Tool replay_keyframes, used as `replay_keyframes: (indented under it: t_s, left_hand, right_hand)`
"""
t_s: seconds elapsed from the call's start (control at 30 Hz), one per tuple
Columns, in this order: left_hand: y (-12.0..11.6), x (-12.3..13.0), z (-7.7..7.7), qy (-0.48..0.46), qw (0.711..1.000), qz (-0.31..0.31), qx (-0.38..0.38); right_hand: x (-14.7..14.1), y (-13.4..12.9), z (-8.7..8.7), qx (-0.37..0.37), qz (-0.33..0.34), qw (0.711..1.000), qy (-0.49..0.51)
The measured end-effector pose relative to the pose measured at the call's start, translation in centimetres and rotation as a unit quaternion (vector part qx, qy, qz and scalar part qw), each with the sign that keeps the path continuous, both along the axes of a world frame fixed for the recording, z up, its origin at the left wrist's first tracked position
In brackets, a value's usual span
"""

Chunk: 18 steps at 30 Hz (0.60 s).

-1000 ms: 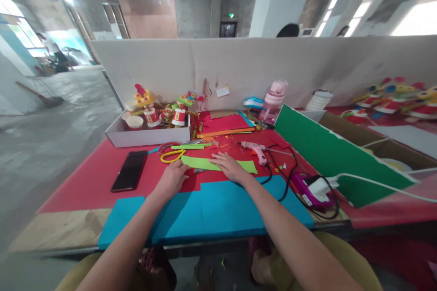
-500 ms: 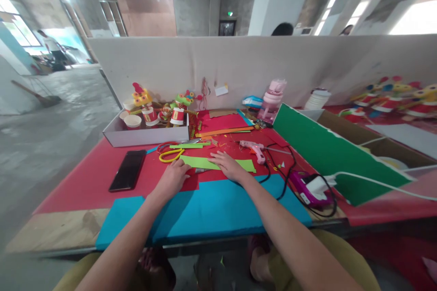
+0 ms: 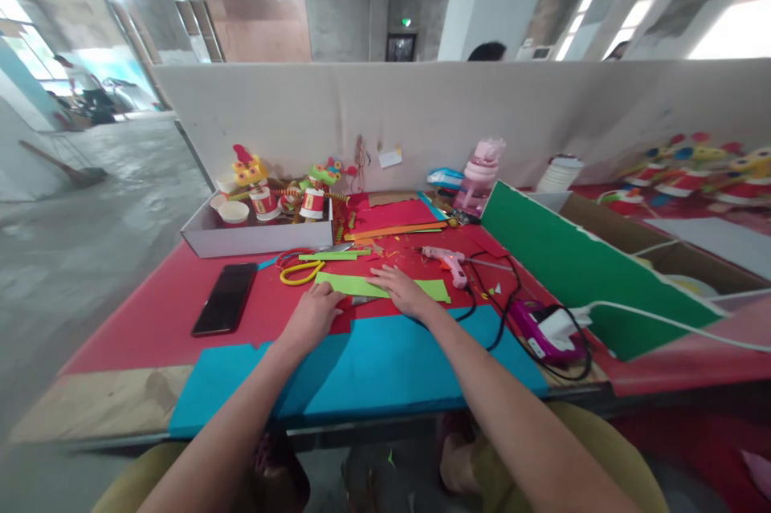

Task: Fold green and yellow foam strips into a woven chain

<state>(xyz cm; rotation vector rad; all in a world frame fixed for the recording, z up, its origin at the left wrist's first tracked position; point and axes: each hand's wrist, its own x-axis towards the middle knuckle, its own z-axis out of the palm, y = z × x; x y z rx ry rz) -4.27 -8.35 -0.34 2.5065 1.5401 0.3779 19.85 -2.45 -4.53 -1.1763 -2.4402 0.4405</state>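
Observation:
A long bright green paper strip (image 3: pixel 350 283) lies across the red table covering in front of me. At the strip's left part, my left hand (image 3: pixel 314 312) has its fingers bent over the near edge, thumb on the near side. My right hand (image 3: pixel 405 292) rests flat across the strip right of its middle, fingers stretched out. A small grey piece (image 3: pixel 363 300) shows beneath the near edge between my hands; its kind is unclear. Scissors with yellow handles (image 3: pixel 299 274) lie just left of the strip. Narrower green strips (image 3: pixel 334 255) lie beyond it.
A pink glue gun (image 3: pixel 449 262) with a black cord lies right, near a purple power strip (image 3: pixel 545 336). A phone (image 3: pixel 226 299) is left. A white box (image 3: pixel 259 240) holds paper-cup figures. Blue sheet (image 3: pixel 385 368) covers the front edge; a green-sided box (image 3: pixel 590 272) stands right.
My left hand has slid slightly to the right along the strip's near edge. The strip has shifted very slightly left. My right hand stays in about the same place.

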Motion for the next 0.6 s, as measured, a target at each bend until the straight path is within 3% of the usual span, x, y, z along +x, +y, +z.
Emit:
replay_keyframes:
  t_s: [0.17,0.33,0.6]
  left_hand:
    - [-0.2,0.1,0.3,0.017,1.000,0.003,0.002]
    - [-0.1,-0.1,0.0,0.012,1.000,-0.001,0.012]
    - [-0.5,0.9,-0.1,0.016,1.000,0.017,0.020]
  right_hand:
    - [0.1,0.0,0.3,-0.006,-0.006,1.000,-0.005]
    - [2.7,-0.8,0.8,0.013,0.003,1.000,0.008]
    - [4.7,-1.2,-0.5,0.003,0.000,0.999,0.051]
